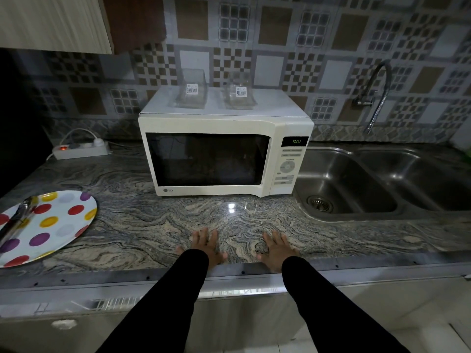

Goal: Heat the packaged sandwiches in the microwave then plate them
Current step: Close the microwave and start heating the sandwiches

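A white microwave (219, 154) stands on the marble counter with its door closed and its green display lit. The inside is dark, so I cannot tell what it holds. Two clear plastic sandwich packages stand on its top, one on the left (191, 90) and one on the right (240, 93), each with a barcode label; both look empty. A polka-dot plate (54, 225) lies at the counter's left with metal tongs (17, 220) resting on it. My left hand (205, 244) and my right hand (276, 247) lie flat on the counter's front edge, fingers spread, holding nothing.
A double steel sink (369, 179) sits right of the microwave, with a flexible tap (376, 95) on the tiled wall above it. A power strip (81, 149) with a lit red switch lies at the back left. A wall cabinet (53, 21) hangs at the upper left.
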A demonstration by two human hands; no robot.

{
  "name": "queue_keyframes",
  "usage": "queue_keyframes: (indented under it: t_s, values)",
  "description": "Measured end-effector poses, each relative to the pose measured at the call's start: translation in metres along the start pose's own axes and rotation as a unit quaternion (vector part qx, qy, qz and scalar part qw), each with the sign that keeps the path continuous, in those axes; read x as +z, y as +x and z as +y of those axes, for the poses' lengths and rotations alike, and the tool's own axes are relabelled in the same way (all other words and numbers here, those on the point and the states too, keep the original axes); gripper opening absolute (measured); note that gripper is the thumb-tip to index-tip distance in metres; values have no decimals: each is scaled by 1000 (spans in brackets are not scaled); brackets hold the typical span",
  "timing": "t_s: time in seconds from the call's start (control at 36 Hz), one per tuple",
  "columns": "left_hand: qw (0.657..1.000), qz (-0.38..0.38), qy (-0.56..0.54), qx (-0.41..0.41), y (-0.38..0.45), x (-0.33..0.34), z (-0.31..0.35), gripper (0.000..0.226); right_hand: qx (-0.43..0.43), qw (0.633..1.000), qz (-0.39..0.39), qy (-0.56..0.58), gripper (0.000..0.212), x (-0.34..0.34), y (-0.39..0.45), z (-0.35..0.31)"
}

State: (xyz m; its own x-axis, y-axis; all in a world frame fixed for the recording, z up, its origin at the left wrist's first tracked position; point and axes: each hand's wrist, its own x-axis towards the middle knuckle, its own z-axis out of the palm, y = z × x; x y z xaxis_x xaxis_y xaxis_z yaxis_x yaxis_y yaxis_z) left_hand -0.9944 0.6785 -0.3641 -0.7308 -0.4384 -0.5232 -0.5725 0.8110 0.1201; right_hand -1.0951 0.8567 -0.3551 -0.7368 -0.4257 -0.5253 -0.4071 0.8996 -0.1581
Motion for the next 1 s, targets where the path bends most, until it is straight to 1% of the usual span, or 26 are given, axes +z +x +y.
queue_keyframes:
  t_s: [0.56,0.72,0.81,0.92,1.0]
  values:
    - [1000,15,-5,-1,3,1,-1,79,-13,1000,-1,3,79,-1,4,2]
    - [999,39,-10,-16,6,5,-2,80,-24,1000,-15,-13,82,-2,9,8]
    - [998,49,-17,-20,7,5,-3,81,-35,999,-29,0,83,-8,12,12]
    - [997,81,-8,-15,9,6,-6,84,-62,997,-35,7,76,-21,11,15]
    - [996,87,6,-4,2,-2,-2,82,-59,998,-33,16,61,-34,10,15]
